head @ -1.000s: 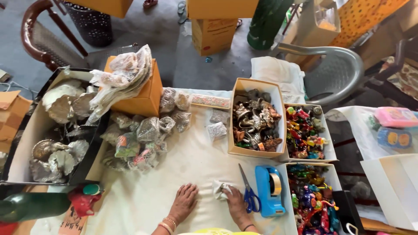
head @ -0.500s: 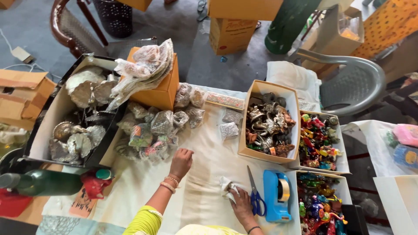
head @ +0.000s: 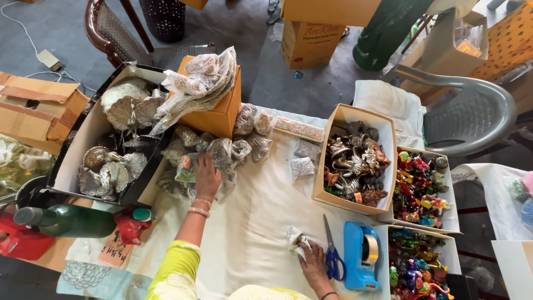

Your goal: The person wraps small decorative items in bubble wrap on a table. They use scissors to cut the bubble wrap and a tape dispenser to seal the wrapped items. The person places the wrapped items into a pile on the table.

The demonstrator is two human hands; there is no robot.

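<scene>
- Nearest, the right hand (head: 313, 261) grips a crumpled white paper wad (head: 294, 238) on the cloth-covered tabletop (head: 261, 211), blue-handled scissors (head: 332, 253) just to its right.
- Farther and leftward, the left hand (head: 207, 175) lies palm-down, fingers spread, on a pile of clear plastic packets (head: 214, 153); whether it grips one, I cannot tell.
- Beyond the pile stands an orange box (head: 219, 114).

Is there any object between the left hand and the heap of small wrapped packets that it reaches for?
Nothing visible stands between them. The left hand already lies on the heap of wrapped packets beside the orange box. The right hand rests apart on a crumpled white cloth, next to the blue-handled scissors.
</scene>
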